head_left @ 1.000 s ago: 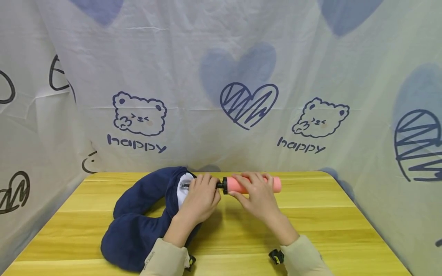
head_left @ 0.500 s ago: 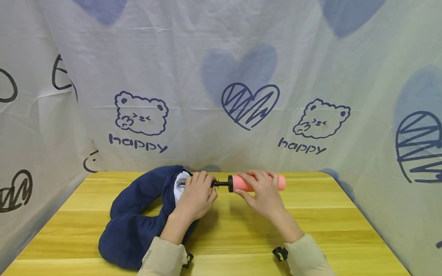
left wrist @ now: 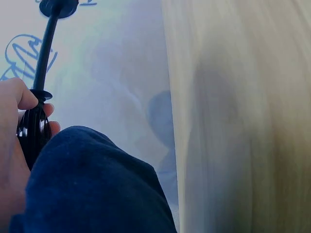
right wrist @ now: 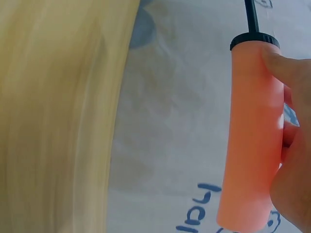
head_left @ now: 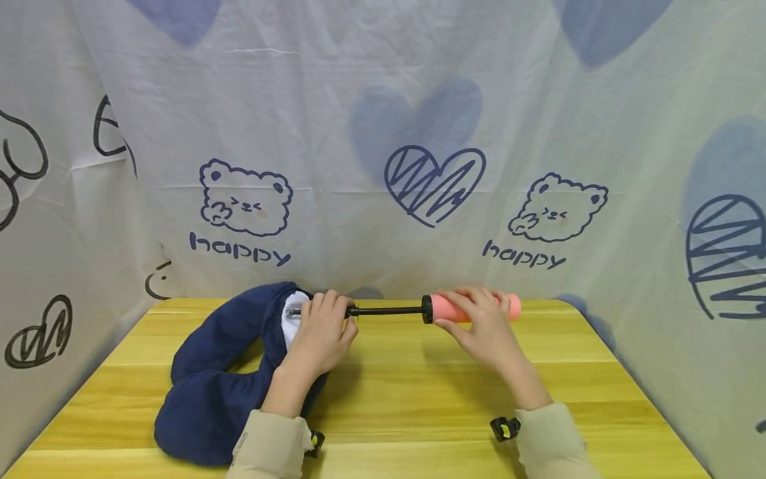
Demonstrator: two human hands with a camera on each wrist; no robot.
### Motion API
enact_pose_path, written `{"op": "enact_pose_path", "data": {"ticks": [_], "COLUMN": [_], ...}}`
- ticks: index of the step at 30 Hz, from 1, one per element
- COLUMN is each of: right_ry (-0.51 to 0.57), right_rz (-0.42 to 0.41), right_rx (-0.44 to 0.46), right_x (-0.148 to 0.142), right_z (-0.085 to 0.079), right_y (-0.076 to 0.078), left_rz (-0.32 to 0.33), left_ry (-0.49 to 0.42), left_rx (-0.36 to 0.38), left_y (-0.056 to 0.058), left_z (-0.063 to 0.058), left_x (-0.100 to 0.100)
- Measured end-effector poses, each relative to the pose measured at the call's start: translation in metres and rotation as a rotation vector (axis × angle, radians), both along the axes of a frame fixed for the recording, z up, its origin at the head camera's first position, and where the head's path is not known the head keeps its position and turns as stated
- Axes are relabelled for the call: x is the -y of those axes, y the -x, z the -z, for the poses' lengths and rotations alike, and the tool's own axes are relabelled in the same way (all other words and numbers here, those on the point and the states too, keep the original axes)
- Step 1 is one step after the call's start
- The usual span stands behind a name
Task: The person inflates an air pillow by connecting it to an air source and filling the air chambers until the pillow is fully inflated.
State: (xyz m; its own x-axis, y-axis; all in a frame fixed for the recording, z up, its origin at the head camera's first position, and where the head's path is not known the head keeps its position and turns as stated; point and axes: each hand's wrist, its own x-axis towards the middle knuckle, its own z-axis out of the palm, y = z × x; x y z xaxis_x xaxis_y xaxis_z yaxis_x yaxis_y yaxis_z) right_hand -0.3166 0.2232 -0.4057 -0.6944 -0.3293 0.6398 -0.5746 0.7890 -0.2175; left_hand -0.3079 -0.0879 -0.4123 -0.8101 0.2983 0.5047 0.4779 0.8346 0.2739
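A small hand pump stretches sideways between the two hands. Its pink barrel is in the grip of my right hand, thumb near the black collar in the right wrist view. My left hand curls around the black handle; a long stretch of black rod shows between handle and barrel. Left of that hand lies a navy U-shaped neck pillow, its cover open over a white inner part. A small metallic tip meets the white part; the left fingers hide some of its connection.
The pillow rests on a yellow wood-grain table. Behind the table's far edge hangs a pale printed cloth, which also runs along both sides. Black wrist devices sit at the sleeve cuffs.
My right hand has drawn the pink barrel to the right, baring much more rod. The left hand, handle and pillow have shifted left.
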Motion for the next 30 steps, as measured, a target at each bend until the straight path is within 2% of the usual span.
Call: {"op": "enact_pose_path", "data": {"ticks": [3,10,14,21,30], "right_ry": [0.014,-0.037,-0.036,-0.033,-0.013], "right_rz": [-0.002,-0.073,-0.092,-0.077,-0.073], "right_rx": [-0.016,-0.110,-0.170,-0.200,-0.208], "right_x": [-0.002,0.025,0.040,0.054,0.055], "right_z": [0.000,0.009,0.014,0.016,0.015], "right_y": [0.000,-0.005,-0.008,-0.016,-0.015], "left_rz": [-0.021,0.044,0.035,0.057,0.042], "left_ry": [0.001,0.095,0.106,0.124,0.097], "left_rx": [-0.019,-0.077,-0.076,-0.055,-0.043], "left_y": [0.000,-0.006,-0.010,-0.015,-0.012], "left_z": [0.002,0.011,0.014,0.013,0.008], "left_x": [-0.001,-0.029,-0.040,-0.045,-0.042]}}
